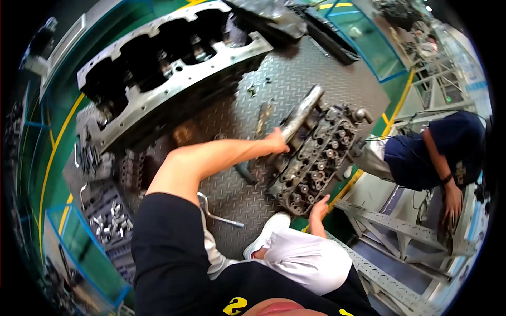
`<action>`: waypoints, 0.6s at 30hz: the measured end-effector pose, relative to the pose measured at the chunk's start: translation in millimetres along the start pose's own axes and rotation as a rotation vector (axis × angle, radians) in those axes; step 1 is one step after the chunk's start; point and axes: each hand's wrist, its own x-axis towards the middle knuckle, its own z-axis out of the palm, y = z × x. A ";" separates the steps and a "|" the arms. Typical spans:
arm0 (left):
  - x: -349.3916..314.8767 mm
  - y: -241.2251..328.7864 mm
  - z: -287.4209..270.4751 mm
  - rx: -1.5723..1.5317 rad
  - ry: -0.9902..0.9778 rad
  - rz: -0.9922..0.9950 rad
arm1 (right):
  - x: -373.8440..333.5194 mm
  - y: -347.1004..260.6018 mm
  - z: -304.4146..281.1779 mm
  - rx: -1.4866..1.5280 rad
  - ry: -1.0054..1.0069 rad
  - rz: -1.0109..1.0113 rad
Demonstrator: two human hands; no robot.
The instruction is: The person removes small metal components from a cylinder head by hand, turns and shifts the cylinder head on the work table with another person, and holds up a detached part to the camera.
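Observation:
A dark, greasy cylinder head [320,160] with rows of valve springs lies tilted on the steel plate floor in front of me. Along its left side runs a thick grey metal pipe [305,113]. My left hand [276,141] is closed round the lower part of this pipe, its arm stretched across from the left. At the near right corner of the cylinder head, my right hand [319,208] grips the edge, its fingers partly hidden by the casting. My white shoe [275,225] rests just short of the near end.
A large engine block [174,79] lies at the upper left. Sockets [112,221] and a bent-handled wrench [219,215] lie at the near left. A long black tray [332,37] is at the back. A co-worker [432,150] bends over a metal frame [390,221] at right.

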 end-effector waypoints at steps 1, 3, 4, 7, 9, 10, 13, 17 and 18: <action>4.0 -12.8 -3.3 -0.017 0.019 -0.001 | -3.6 -8.7 2.6 0.038 0.008 -0.036; 5.1 -17.4 -9.6 -0.026 0.007 0.022 | -12.9 -22.5 -3.8 -0.005 -0.024 0.036; 3.5 -15.9 -11.4 -0.025 0.037 0.031 | -10.3 -21.9 -2.4 -0.031 -0.011 0.030; 10.6 -31.2 -25.0 -0.050 0.039 0.107 | -25.9 -45.5 -2.7 -0.025 0.019 0.096; 16.0 -36.7 -28.8 -0.100 0.021 0.103 | -6.1 -29.3 5.5 -0.069 -0.071 0.101; 16.0 -25.3 -27.6 -0.083 0.001 0.090 | -0.3 -21.8 7.4 -0.057 -0.037 0.076; 17.3 -27.3 -19.6 -0.179 -0.040 0.081 | -7.8 -27.6 -8.9 -0.051 -0.051 0.057; 12.1 -31.4 -16.4 -0.190 -0.033 0.137 | -12.2 -25.8 -8.2 -0.066 -0.030 0.103; 15.9 -41.8 -13.4 -0.221 0.017 0.145 | -16.1 -28.8 -8.0 -0.058 -0.037 0.098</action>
